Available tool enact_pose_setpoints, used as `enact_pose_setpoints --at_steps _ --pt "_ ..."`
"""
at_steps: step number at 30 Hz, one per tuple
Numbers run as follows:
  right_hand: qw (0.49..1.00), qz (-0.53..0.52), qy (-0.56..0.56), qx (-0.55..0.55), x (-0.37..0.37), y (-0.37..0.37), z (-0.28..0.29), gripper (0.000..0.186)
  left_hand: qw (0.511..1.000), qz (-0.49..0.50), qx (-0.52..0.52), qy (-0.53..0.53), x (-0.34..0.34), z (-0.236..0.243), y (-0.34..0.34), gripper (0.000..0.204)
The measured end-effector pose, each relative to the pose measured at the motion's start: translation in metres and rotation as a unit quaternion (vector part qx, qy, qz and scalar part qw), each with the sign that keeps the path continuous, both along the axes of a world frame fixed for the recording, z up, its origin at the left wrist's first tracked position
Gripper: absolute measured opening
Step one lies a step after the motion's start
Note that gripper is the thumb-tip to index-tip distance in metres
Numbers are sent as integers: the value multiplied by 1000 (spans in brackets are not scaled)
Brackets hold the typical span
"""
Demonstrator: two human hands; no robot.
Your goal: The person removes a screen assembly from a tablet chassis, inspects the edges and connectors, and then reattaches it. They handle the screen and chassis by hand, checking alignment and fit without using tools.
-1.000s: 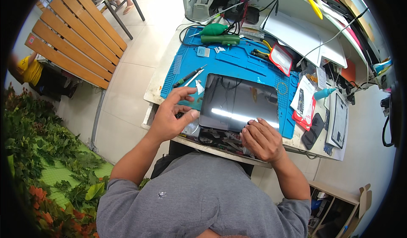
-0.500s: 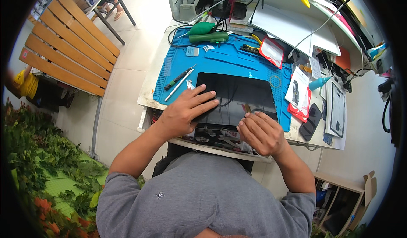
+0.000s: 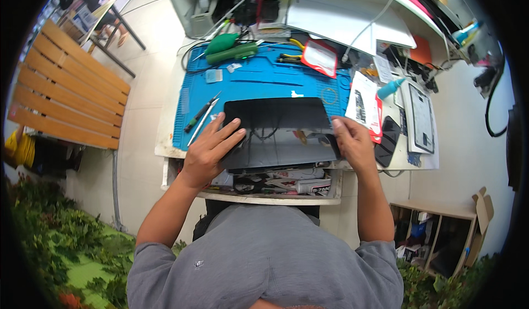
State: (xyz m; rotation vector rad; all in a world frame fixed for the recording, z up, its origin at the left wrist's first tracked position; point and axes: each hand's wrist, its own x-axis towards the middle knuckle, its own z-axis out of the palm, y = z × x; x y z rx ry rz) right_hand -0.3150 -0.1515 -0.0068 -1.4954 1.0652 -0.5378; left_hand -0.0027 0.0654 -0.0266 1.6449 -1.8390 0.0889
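Left hand [image 3: 209, 150] rests spread-fingered on the tablet [image 3: 278, 138]; right hand [image 3: 354, 144] curls at its right edge, grip unclear. Whether the tablet is sealed cannot be told; a screwdriver [image 3: 200, 115] lies unheld.

Single head view: left unit of your side-by-side fisheye pair, worn on your head. Looks steeply down past your chest [image 3: 264, 243], close range, upright, unmirrored. Your left hand [image 3: 208, 152] and right hand [image 3: 355, 145] sit mid-frame over the near side of the tabletop [image 3: 166, 135]; forearms [image 3: 376, 204] enter from below. Wide coverage: floor [image 3: 141, 102] left, low cabinet [image 3: 432, 207] lower right. Edges bow toward the rim.
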Motion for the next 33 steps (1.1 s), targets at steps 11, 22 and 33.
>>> enact_pose_setpoints --at_steps 11,22,33 --pt "980 -17 -158 121 10 -13 -32 63 1000 7 -10 18 -1 -6 -1 47" --pt "984 1 -143 105 6 -1 -9 65 1000 -17 -16 9 1 -5 1 49" --pt "987 -10 -143 69 8 -2 -16 63 1000 -19 -16 -2 2 0 1 50"
